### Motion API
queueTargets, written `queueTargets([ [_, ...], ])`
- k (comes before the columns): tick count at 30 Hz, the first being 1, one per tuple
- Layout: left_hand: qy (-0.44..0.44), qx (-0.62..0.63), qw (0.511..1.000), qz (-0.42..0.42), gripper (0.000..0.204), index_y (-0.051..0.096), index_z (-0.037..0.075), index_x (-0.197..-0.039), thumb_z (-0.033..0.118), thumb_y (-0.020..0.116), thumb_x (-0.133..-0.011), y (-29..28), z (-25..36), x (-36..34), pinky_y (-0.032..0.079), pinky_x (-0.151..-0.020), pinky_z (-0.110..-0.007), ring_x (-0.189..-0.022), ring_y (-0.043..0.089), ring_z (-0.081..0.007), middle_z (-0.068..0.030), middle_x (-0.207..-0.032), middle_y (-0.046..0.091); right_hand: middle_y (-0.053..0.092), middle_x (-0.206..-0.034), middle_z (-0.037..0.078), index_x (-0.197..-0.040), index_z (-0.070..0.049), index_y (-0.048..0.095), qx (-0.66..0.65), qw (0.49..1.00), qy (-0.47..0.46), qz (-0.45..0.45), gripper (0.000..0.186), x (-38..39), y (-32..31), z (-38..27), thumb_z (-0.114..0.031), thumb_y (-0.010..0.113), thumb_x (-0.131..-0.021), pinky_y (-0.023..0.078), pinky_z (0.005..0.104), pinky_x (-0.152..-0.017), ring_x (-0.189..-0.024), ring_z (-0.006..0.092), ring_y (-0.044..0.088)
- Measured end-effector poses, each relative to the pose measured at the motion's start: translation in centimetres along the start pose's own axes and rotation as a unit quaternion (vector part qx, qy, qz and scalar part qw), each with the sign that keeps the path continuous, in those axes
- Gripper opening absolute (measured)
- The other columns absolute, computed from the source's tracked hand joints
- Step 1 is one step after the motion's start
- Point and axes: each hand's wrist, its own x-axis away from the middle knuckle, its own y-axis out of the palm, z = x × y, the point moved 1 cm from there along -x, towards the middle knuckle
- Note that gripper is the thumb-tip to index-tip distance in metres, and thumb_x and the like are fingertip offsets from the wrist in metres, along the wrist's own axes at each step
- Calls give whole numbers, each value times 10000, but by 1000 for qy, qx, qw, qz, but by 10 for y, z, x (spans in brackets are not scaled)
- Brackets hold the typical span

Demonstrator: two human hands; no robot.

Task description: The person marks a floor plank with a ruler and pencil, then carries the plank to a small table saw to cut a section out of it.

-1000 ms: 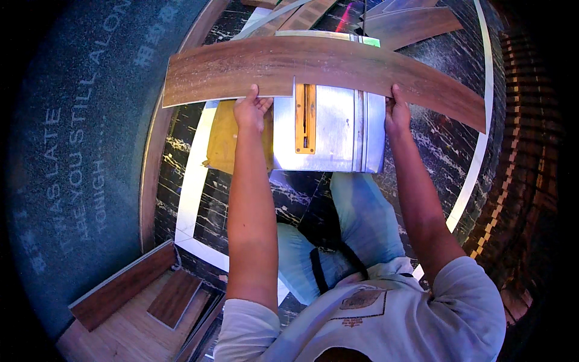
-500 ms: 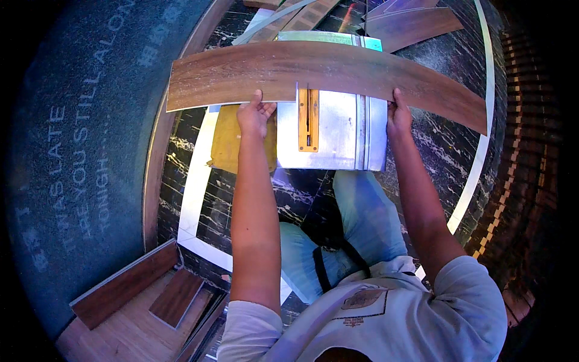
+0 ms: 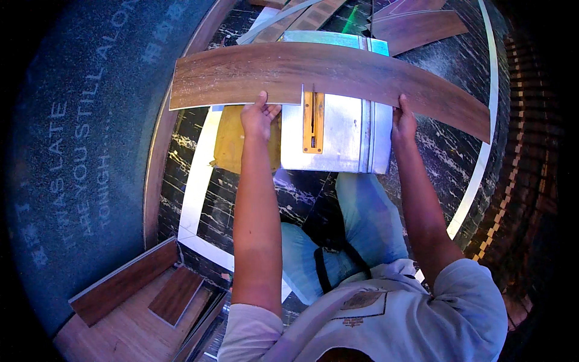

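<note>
A long brown wood-look floor plank [image 3: 338, 72] lies crosswise over a small table saw's silvery metal top [image 3: 341, 145]. My left hand [image 3: 256, 119] grips its near edge left of the saw slot, thumb on top and fingers curled underneath. My right hand [image 3: 404, 123] holds the same edge farther right, beside the metal top, its fingers partly hidden under the plank. A yellow insert [image 3: 313, 136] with a long slot runs toward the plank. At the slot's far end, a thin dark blade edge meets a step cut in the plank's near edge.
A dull yellow panel [image 3: 232, 142] adjoins the saw's left side. Other planks [image 3: 419, 30] lie on the dark marbled floor beyond. Offcuts [image 3: 176, 297] rest at lower left, near a dark blue lettered surface [image 3: 90, 163]. My knees are close to the saw's near edge.
The whole view has shifted slightly. The plank has turned a little, its right end coming nearer to me. Both hands keep their hold on it.
</note>
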Motion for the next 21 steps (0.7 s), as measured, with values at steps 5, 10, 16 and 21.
queueTargets([
  [5, 9, 0, 1000, -5, 271, 509, -46, -1055, 137, 647, -910, 5, 0, 3, 578, -700, -386, -776, 643, -248, -138, -900, 613, 630, -1053, 79, -1158, -9, 553, 10, 1000, -1, 9, 309, -7, -11, -1, -185, 645, -923, 506, 350, -841, -917, 192, 610],
  [10, 1, -1, 1000, -17, 288, 497, -37, -1093, 130, 644, -911, 11, 3, -15, 571, -729, -398, -806, 640, -252, -142, -931, 613, 638, -1027, 75, -1136, -21, 566, 4, 1000, -9, -1, 288, -14, 4, -2, -194, 646, -920, 507, 328, -829, -921, 177, 614],
  [16, -11, 26, 999, -34, 287, 504, -26, -1092, 125, 657, -903, 12, 2, -34, 555, -728, -387, -806, 622, -246, -138, -955, 612, 633, -1112, 97, -1179, -17, 549, 28, 1000, -3, 2, 312, -38, 10, -1, -215, 611, -945, 508, 331, -865, -990, 193, 622],
  [21, -20, 19, 999, -22, 282, 510, -2, -1099, 120, 665, -897, 19, -1, -29, 543, -715, -378, -816, 611, -243, -125, -972, 610, 642, -1029, 77, -1138, -27, 566, 15, 999, -29, -14, 271, -38, 9, -4, -201, 620, -937, 504, 307, -780, -890, 176, 615],
])
